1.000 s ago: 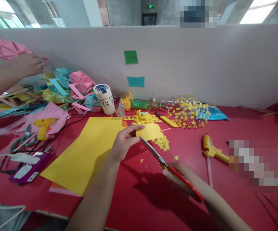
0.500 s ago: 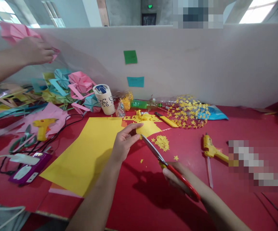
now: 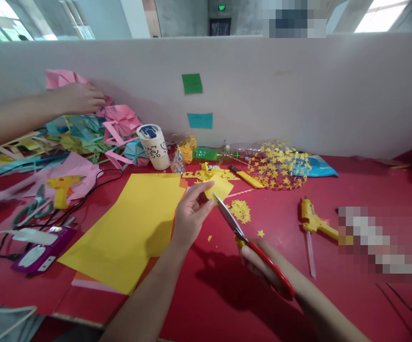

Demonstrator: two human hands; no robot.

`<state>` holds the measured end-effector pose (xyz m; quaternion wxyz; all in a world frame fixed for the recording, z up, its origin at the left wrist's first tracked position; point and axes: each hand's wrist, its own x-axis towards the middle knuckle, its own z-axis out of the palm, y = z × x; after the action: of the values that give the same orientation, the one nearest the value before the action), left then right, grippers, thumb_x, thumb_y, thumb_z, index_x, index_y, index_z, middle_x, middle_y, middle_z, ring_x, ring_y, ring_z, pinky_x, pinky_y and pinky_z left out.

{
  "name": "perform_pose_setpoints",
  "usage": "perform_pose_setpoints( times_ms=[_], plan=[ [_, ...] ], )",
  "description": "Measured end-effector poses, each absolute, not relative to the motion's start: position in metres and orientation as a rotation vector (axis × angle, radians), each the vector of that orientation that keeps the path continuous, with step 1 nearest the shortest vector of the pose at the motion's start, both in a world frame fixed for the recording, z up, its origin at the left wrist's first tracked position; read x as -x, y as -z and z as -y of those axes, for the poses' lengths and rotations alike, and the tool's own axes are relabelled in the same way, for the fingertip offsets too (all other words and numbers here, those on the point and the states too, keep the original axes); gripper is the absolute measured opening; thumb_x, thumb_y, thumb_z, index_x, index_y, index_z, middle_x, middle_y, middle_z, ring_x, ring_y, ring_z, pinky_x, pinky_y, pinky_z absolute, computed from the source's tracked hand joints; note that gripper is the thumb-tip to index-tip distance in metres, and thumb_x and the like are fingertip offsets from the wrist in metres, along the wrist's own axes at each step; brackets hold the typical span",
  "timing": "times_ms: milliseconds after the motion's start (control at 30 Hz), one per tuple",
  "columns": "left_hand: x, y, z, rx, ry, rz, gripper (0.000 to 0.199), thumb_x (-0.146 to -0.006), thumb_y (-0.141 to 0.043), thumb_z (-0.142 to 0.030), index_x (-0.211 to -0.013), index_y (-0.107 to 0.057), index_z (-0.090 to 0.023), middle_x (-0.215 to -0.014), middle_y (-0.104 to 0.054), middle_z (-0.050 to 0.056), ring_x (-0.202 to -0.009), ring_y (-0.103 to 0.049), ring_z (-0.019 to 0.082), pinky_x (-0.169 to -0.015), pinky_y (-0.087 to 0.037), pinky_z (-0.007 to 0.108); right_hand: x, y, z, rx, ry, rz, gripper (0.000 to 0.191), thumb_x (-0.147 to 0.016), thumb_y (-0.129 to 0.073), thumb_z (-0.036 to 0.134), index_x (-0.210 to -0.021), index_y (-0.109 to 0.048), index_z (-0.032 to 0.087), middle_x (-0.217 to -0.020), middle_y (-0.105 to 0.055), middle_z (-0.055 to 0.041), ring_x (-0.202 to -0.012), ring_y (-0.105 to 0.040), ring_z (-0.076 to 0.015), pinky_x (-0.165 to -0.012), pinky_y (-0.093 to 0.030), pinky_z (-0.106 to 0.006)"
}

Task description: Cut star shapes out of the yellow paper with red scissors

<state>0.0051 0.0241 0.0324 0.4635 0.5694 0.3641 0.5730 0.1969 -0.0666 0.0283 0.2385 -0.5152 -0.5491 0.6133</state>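
Between its thumb and fingers, my left hand (image 3: 192, 211) pinches a small piece of yellow paper (image 3: 221, 188). My right hand (image 3: 259, 259) is closed round the red handles of the scissors (image 3: 270, 263), whose blades point up and left and meet the paper's lower edge near my left thumb. Just right of the paper lies a pile of small yellow stars (image 3: 240, 211), with a single star (image 3: 261, 233) below it. Large yellow sheets (image 3: 134, 218) lie left of my left hand, partly over orange and pink paper.
Another person's hand (image 3: 81, 98) holds pink folded paper (image 3: 65, 78) at upper left. A cup (image 3: 154, 147), a star-covered bottle (image 3: 279, 164) and a yellow cutter (image 3: 250, 178) stand or lie behind. Glue guns (image 3: 61, 190) (image 3: 316, 222) lie either side; a purple power strip (image 3: 45, 249) is left.
The small paper has turned in my left hand, which has shifted slightly right. The other person's hand has moved right and down with the pink folded paper.
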Motion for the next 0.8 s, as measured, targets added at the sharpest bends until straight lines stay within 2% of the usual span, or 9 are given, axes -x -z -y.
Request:
perform_pose_setpoints(
  times_ms=[167, 367, 633, 800],
  plan=[
    [-0.0096, -0.0327, -0.0195, -1.346, -1.403, -0.975, 0.037, -0.083, -0.065, -0.025, -0.12, -0.064, -0.028, -0.12, -0.061, 0.004, -0.105, -0.057, 0.018, -0.09, -0.047, 0.03, -0.1935, -0.0236, 0.069, 1.448, -1.683, 1.442, 0.06, -0.082, -0.04, 0.08, -0.07, -0.038, 0.022, -0.055, -0.036, 0.0075, -0.043, -0.031, -0.0069, -0.036, -0.023, -0.018],
    [-0.0103, -0.0331, -0.0189, -1.324, -1.394, -0.984, 0.038, -0.082, -0.065, -0.025, -0.12, -0.064, -0.026, -0.119, -0.062, 0.005, -0.101, -0.058, 0.018, -0.087, -0.049, 0.029, -0.1941, -0.0196, 0.0686, 1.473, -1.648, 1.44, 0.059, -0.082, -0.042, 0.079, -0.068, -0.038, 0.022, -0.054, -0.037, 0.0075, -0.043, -0.03, -0.0063, -0.035, -0.022, -0.017],
    [-0.0087, -0.0349, -0.021, -1.32, -1.418, -0.921, 0.035, -0.082, -0.066, -0.023, -0.117, -0.066, -0.027, -0.121, -0.062, 0.005, -0.114, -0.055, 0.02, -0.099, -0.042, 0.031, -0.1967, -0.0228, 0.0669, 1.487, -1.62, 1.494, 0.057, -0.083, -0.044, 0.076, -0.065, -0.037, 0.022, -0.052, -0.037, 0.0072, -0.042, -0.032, -0.0066, -0.037, -0.024, -0.018],
    [-0.0068, -0.0382, -0.0226, -1.337, -1.444, -0.881, 0.035, -0.079, -0.067, -0.02, -0.113, -0.069, -0.026, -0.118, -0.063, 0.004, -0.113, -0.056, 0.02, -0.099, -0.042, 0.031, -0.1968, -0.0283, 0.0695, 1.474, -1.593, 1.527, 0.056, -0.085, -0.043, 0.074, -0.066, -0.036, 0.022, -0.052, -0.038, 0.0071, -0.041, -0.033, -0.0068, -0.038, -0.024, -0.019]
  ],
)
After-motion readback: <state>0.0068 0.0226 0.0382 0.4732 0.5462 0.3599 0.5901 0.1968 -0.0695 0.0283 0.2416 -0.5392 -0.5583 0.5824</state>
